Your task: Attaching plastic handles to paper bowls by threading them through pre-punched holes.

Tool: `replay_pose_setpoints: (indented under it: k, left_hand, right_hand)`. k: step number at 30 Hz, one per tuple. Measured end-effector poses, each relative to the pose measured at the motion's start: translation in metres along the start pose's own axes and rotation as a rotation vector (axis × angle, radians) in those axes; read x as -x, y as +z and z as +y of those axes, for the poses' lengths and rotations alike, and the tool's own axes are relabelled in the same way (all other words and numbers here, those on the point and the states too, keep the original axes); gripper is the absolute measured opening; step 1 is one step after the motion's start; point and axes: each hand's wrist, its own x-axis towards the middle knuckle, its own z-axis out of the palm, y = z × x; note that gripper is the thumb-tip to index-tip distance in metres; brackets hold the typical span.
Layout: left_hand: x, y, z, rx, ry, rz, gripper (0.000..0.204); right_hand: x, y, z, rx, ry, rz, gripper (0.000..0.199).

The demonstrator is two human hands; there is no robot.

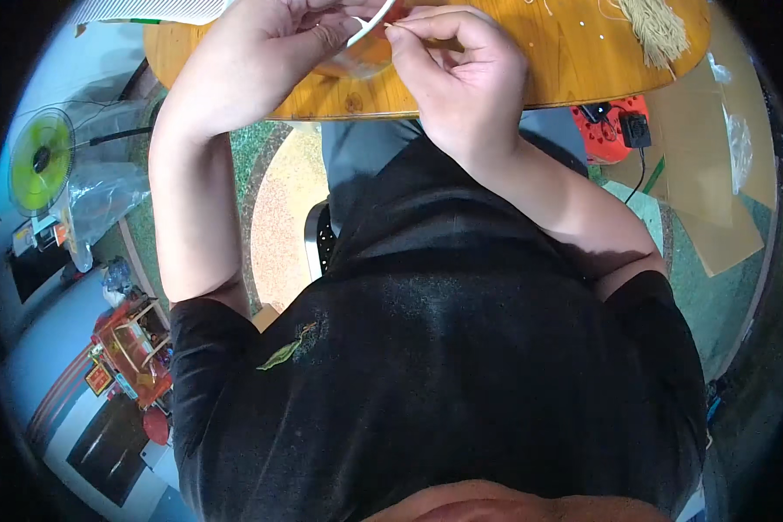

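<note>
At the table's near edge, my left hand point(274, 56) is closed on a white curved strip point(373, 23), its thumb lying along the strip. Just right of it, my right hand point(470, 74) pinches with thumb and forefinger close against the strip. What sits in that pinch is too small to make out; it may be a thin pale strand. Below the fingertips lies clear plastic point(357, 64) with a reddish tint, partly covered by the hands. The upper end of the strip runs out of the picture.
Beige strings point(654, 30) lie bundled at the right of the wooden table point(574, 76), near small white bits. A white ribbed item point(157, 9) is at the far left. A green fan point(42, 161) stands left; a black adapter point(636, 130) and cardboard point(709, 183) are at right.
</note>
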Motion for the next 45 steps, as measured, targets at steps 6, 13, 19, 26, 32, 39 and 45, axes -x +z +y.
replay_pose_setpoints:
  k: [6,13,19,26,32,39,45]
  left_hand:
    - [-0.008,0.001,0.000,-0.153,-0.031,0.023,0.030]
    - [-0.013,0.005,0.014,-0.287,-0.091,0.043,0.018]
    - [-0.012,0.005,0.000,-0.337,-0.043,0.130,0.003]
    - [0.001,0.016,0.012,-0.487,0.099,0.353,0.006]
    - [0.007,0.025,0.008,-0.249,0.051,0.453,0.005]
    - [0.009,0.020,-0.043,0.011,0.270,0.491,0.024]
    - [0.004,0.043,-0.049,0.131,0.422,0.592,0.016]
  right_hand:
    - [-0.004,0.005,-0.037,0.378,0.330,0.006,0.013]
    - [0.001,-0.002,-0.027,0.466,0.297,-0.037,0.009]
    - [0.005,-0.007,-0.016,0.414,0.278,-0.088,0.010]
    - [0.001,-0.015,-0.023,0.355,0.513,-0.189,0.008]
    - [0.003,-0.017,-0.012,0.167,0.588,-0.187,0.017]
    - [-0.008,-0.011,-0.040,-0.112,0.925,-0.146,0.017]
    - [-0.006,-0.011,-0.035,0.025,0.794,-0.169,0.013]
